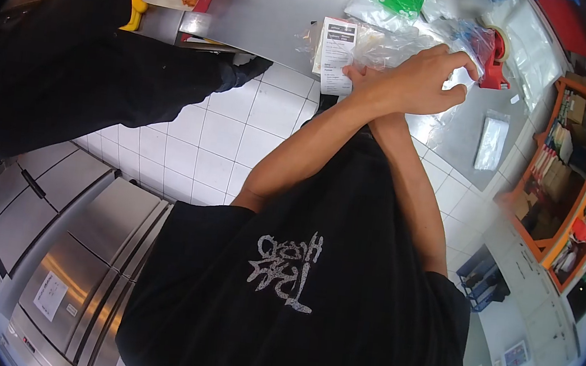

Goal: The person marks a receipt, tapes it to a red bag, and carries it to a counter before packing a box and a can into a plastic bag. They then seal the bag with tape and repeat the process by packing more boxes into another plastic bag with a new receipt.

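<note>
My left hand (416,81) crosses over my right wrist onto the crumpled clear plastic bag (388,49) on the stainless steel bench (269,14), upper centre of the frame. Its grip is arched apart, thumb and fingers touching the film. My right hand (355,72) is mostly hidden beside the white printed paper slip (338,54), so I cannot tell its grip. I judge the bag light, limp and slippery, best pinched at a free edge.

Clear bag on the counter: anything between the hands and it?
Nothing visible. Left hand is on the clear bag; right hand, mostly hidden under the crossing left forearm, sits by the receipt.
</note>
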Demonstrator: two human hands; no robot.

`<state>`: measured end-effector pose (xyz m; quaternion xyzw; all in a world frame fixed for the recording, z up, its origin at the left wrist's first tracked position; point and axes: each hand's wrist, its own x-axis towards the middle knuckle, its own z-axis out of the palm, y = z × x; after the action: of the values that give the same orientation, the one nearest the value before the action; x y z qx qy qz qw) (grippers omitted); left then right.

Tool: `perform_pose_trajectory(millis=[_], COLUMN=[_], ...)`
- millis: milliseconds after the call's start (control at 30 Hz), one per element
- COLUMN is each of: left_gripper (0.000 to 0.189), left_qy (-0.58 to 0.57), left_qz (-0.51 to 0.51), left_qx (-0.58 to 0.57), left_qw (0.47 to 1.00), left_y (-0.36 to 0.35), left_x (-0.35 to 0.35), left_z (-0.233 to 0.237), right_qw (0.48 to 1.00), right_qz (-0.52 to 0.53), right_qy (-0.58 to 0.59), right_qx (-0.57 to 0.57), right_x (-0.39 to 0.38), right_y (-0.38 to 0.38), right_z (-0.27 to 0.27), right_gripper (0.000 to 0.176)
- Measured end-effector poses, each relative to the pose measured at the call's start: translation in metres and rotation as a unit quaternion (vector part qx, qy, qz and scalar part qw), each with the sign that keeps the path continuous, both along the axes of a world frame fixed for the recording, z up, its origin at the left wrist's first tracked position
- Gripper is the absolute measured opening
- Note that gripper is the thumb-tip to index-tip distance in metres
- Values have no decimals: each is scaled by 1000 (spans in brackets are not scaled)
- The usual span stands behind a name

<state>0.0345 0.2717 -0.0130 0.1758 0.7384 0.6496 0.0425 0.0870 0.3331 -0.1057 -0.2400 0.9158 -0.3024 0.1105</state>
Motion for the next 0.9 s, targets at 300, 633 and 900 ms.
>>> perform_pose_trajectory(millis=[300, 633, 900], left_gripper=[31, 40, 37], left_qy=[12, 64, 53], left_qz=[21, -50, -107], left_qx=[19, 49, -59], left_qw=[1000, 995, 991], left_y=[-2, 8, 44], left_x=[0, 0, 12], left_z=[-4, 44, 154], right_qw=[960, 925, 862], right_qz=[-161, -112, -152], right_qy=[-156, -213, -354], right_qx=[-168, -295, -329], right_x=[-14, 17, 102], right_y=[2, 68, 174], right_z=[-3, -32, 45], right_gripper=[69, 40, 28])
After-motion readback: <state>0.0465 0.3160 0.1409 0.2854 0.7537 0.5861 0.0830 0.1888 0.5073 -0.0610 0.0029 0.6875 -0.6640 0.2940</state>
